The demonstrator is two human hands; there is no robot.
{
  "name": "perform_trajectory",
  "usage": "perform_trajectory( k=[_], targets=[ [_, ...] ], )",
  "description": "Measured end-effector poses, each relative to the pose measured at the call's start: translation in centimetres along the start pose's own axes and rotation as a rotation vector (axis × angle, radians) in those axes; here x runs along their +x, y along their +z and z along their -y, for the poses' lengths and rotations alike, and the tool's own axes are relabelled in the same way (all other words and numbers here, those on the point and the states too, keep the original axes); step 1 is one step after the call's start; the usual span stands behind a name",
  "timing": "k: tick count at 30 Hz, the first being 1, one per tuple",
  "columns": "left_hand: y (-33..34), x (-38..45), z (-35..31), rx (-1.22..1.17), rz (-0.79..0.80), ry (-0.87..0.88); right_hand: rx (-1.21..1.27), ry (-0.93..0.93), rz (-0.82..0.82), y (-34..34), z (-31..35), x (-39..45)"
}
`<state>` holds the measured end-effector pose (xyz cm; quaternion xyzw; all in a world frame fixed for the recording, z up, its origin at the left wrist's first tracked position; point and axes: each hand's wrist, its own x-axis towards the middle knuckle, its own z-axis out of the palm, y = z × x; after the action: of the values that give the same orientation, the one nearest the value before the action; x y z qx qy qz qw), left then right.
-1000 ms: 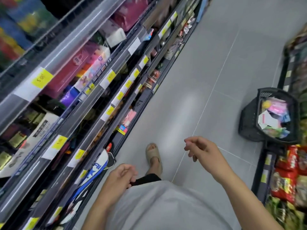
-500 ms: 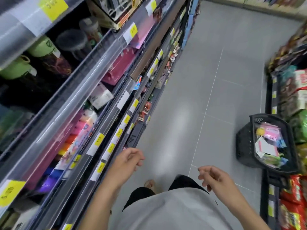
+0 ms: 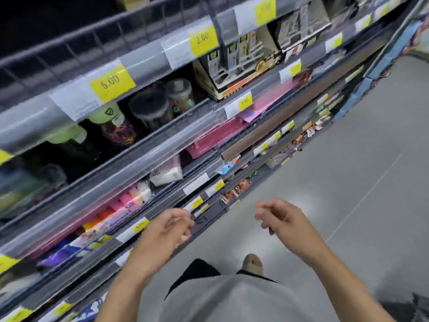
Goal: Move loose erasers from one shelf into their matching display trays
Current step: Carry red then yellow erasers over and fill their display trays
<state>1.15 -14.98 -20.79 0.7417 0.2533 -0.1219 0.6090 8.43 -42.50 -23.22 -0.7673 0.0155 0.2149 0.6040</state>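
I stand in a shop aisle facing the stationery shelves on my left. My left hand hovers with loosely curled fingers just in front of a shelf edge, holding nothing. Out over the floor to its right, my right hand is raised with relaxed, bent fingers and is also empty. A row of colourful small packs, pink, orange and white, lies behind a clear shelf guard, above and left of my left hand. Whether they are erasers I cannot tell; the picture is blurred.
Shelves with yellow price tags run along the left. They carry round lidded tubs, boxed goods and pink cases. Grey tiled floor stretches to the right. A dark basket corner shows at the bottom right.
My view has swung up and left towards the shelves, so the basket has slid almost out of view. Both hands have risen, the left one closer to the shelf edge.
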Motion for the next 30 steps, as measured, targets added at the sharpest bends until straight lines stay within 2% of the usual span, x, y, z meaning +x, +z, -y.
perform_trajectory(
  k=[7,10,13,16,20,24,30],
  targets=[
    [-2.4,-2.6,-13.8,0.037,-0.312,0.484,-0.122,-0.45,0.228,-1.5,14.3,6.5],
    [-4.0,-3.4,-18.7,0.159,-0.518,0.714,-0.146,-0.61,0.294,-1.6,20.6,7.3],
    [-5.7,-2.9,-22.6,0.36,-0.739,0.857,-0.198,-0.771,0.301,-1.0,26.4,8.2],
    [-7.3,-1.1,-25.1,0.59,-0.852,0.855,-0.255,-0.888,0.263,0.0,31.3,9.6],
    [-8.3,0.9,-26.0,0.8,-0.849,0.69,-0.47,-0.971,0.143,2.4,36.4,13.0],
    [-8.2,1.6,-25.1,1.015,-0.915,0.671,-0.698,-0.882,0.126,5.7,39.4,17.7],
    [-8.3,1.9,-25.0,1.122,-0.924,0.701,-0.987,-0.774,0.119,8.8,41.1,21.5]
  ],
)
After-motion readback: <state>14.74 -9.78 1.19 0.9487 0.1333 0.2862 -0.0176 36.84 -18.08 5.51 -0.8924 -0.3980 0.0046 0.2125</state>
